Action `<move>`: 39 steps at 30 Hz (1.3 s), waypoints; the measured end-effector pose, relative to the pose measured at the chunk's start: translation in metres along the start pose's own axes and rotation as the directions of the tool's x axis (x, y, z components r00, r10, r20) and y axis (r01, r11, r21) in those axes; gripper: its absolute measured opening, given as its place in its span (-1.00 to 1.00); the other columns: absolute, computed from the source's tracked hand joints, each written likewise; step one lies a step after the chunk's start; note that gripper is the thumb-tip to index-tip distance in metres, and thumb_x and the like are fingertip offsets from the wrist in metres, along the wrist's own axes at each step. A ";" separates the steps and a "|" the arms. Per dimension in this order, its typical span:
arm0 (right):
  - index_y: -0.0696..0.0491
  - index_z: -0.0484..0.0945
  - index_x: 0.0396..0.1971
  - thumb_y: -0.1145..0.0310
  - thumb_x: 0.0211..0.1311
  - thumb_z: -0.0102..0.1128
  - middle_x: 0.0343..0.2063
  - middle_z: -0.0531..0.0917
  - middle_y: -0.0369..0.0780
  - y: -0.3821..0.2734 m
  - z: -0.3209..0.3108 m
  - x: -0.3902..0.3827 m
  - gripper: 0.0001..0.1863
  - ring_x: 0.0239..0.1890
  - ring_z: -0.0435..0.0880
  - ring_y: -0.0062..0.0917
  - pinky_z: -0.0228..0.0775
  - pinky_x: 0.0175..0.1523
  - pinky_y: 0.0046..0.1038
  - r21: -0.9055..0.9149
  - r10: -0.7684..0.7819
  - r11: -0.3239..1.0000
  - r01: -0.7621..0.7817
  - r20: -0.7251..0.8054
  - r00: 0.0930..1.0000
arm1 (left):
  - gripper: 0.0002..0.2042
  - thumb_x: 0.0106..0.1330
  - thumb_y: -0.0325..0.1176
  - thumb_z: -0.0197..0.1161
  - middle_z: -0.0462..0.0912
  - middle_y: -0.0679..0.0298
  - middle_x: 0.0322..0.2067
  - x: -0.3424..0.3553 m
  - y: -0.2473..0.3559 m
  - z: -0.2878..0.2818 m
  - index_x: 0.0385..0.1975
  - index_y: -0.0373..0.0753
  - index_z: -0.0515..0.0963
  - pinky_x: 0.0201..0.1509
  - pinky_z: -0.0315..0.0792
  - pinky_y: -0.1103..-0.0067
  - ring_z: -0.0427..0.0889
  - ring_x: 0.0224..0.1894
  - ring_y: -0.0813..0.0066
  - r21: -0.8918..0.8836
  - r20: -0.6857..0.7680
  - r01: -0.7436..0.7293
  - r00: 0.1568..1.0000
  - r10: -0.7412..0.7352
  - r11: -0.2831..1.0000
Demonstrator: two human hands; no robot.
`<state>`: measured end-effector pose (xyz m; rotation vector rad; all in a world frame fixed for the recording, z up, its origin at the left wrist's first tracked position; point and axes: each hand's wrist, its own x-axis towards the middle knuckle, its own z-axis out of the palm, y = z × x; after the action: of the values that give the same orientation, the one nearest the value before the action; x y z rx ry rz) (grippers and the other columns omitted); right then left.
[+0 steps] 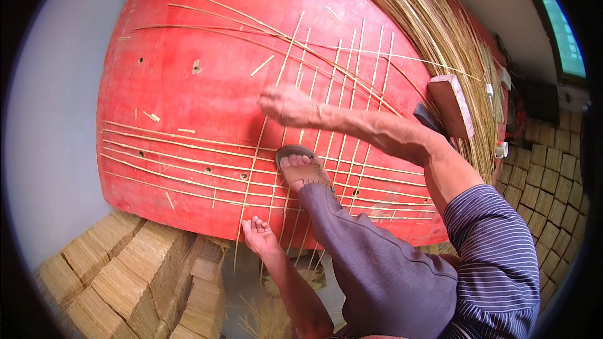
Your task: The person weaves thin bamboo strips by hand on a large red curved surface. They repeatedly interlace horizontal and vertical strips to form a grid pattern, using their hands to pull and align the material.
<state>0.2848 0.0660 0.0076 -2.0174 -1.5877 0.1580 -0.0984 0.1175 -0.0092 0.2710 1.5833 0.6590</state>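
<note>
Thin bamboo strips lie crosswise to several upright strips in an open grid on a red board. My right hand is closed over the leftmost upright strip, its fingertips slightly blurred; it appears to grip that strip. Palm up at the board's near edge, my left hand has its fingers loosely curled and apart, right beside the same strip's lower end. My sandalled foot presses on the grid between the two hands.
A large bundle of long strips curves along the right, with a reddish block against it. Loose strips cross the far part of the red board. Stacked straw-coloured bundles stand at lower left. A white cup sits at right.
</note>
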 end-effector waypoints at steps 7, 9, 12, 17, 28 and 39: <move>0.06 0.50 -0.53 0.40 0.03 0.18 -0.44 0.50 -0.14 -0.031 0.042 -0.015 -0.92 -0.31 0.57 -0.18 0.47 -0.24 -0.19 0.105 0.087 0.990 -0.095 0.079 0.993 | -0.71 0.25 -0.48 0.20 0.54 -0.04 -0.18 -0.015 0.019 0.046 -0.03 -0.40 0.56 -0.04 0.48 0.32 0.59 -0.13 0.04 0.701 0.560 -0.713 0.565 0.606 0.017; 0.06 0.49 -0.54 0.41 0.03 0.22 -0.46 0.48 -0.14 -0.031 0.051 -0.012 -0.90 -0.32 0.55 -0.18 0.45 -0.24 -0.18 0.180 0.084 0.980 -0.088 0.027 0.996 | -0.75 0.24 -0.54 0.20 0.55 -0.01 -0.21 -0.007 0.022 0.038 -0.08 -0.37 0.58 -0.07 0.49 0.30 0.59 -0.16 0.05 0.632 0.633 -0.773 0.477 0.610 -0.051; 0.06 0.49 -0.54 0.39 0.06 0.27 -0.44 0.48 -0.16 -0.032 0.047 -0.011 -0.87 -0.30 0.55 -0.20 0.44 -0.20 -0.20 0.167 0.032 0.985 -0.039 0.045 0.998 | -0.77 0.25 -0.58 0.18 0.52 0.06 -0.22 -0.012 0.012 0.034 -0.09 -0.40 0.58 -0.17 0.49 0.42 0.57 -0.25 0.23 0.582 0.621 -0.813 0.434 0.653 -0.014; 0.05 0.54 -0.47 0.37 0.05 0.31 -0.42 0.48 -0.18 -0.022 0.042 -0.018 -0.87 -0.27 0.55 -0.23 0.45 -0.17 -0.22 0.165 0.003 0.986 -0.019 0.099 0.995 | -0.76 0.23 -0.64 0.18 0.50 0.10 -0.20 -0.022 -0.001 0.030 -0.10 -0.39 0.57 -0.19 0.48 0.45 0.54 -0.29 0.31 0.603 0.602 -0.796 0.501 0.622 0.058; 0.09 0.52 -0.42 0.36 0.16 0.25 -0.39 0.56 -0.10 -0.039 0.031 -0.008 -0.86 -0.28 0.60 -0.14 0.46 -0.22 -0.12 0.177 0.113 0.974 -0.142 0.163 0.980 | -0.68 0.24 -0.55 0.23 0.60 0.03 -0.16 -0.010 0.007 0.029 0.01 -0.46 0.50 -0.15 0.53 0.49 0.62 -0.23 0.31 0.682 0.530 -0.715 0.628 0.570 0.154; 0.22 0.65 -0.27 0.35 0.14 0.05 -0.31 0.69 0.13 -0.125 0.075 0.051 -0.70 -0.16 0.70 0.03 0.58 -0.05 -0.09 0.108 0.419 0.805 -0.584 0.593 0.687 | -0.48 0.36 -0.31 0.29 0.55 0.04 0.08 0.018 0.096 0.056 0.26 -0.33 0.33 -0.01 0.41 0.44 0.60 -0.03 0.29 0.344 0.220 -0.146 0.973 0.072 0.927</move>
<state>0.1610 0.1570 0.0185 -2.2288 -1.1295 1.2148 -0.0671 0.2182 0.0290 0.6830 1.4901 0.4067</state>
